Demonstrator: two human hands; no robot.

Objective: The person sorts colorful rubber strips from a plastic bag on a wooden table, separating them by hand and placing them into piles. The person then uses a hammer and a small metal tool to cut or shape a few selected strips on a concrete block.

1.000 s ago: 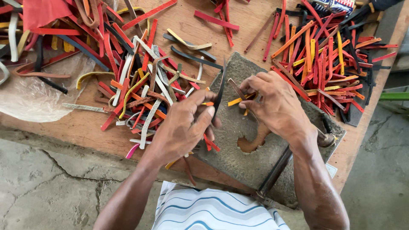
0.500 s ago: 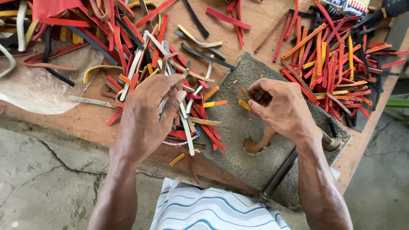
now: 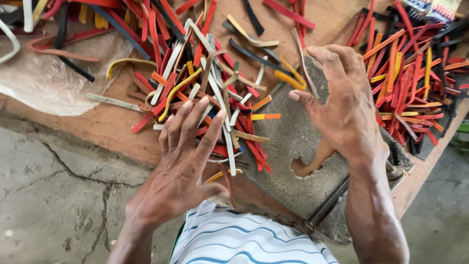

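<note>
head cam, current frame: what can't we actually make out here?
- Head view: palm of the left hand faces down over the pile of coloured rubber strips; contact cannot be told.
- Right hand hides part of the grey worn cutting pad; whether it holds anything is unclear.
- Second heap of red and orange strips is cut off by the top and right edges.
- Clear plastic sheet is cut off at the left edge.
</note>
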